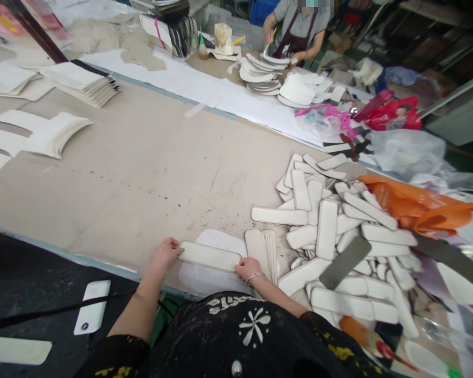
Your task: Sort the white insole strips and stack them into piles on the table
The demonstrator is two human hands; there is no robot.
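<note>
A long white panel with rounded corners and a dark edge (209, 255) is stretched between my two hands, above a pale sheet (199, 278) at the table's near edge. My left hand (167, 253) pinches its left end between thumb and fingers. At the other end, my right hand (249, 269), with a bracelet at the wrist, grips the right corner. Just beyond my right hand stands a fanned row of similar panels (256, 247). Further right lies a large loose heap of such panels (327, 226), a few with their dark grey side (345, 262) up.
An orange bag (413, 202) and clear plastic bags border the heap. A bottle with a red nozzle (362, 336) lies at the near right. Stacked white pieces (82, 84) occupy the far left. Across the table, a person (297, 31) handles curved pieces (260, 73).
</note>
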